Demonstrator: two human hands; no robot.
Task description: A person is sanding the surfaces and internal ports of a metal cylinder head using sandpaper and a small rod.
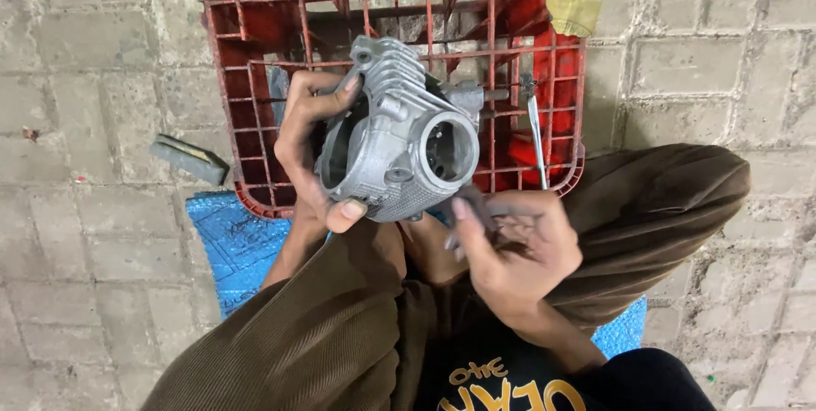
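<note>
Steadily: left hand (310, 152) clamps the finned aluminium cylinder head (398, 135) firmly, port facing up, while the loosely curled, empty right hand (510, 245) works beneath.

The red crate (255, 54) is cut off by the top edge of the frame. At the centre, the engine part (399, 135) hides the left hand's (310, 152) palm, and whatever the right hand (514, 245) pinches is too blurred to tell.

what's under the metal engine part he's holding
Under the finned metal engine part, gripped by the left hand, sits an upturned red plastic crate. A thin metal tool lies on its grid. Whatever is directly beneath the part is covered.
</note>
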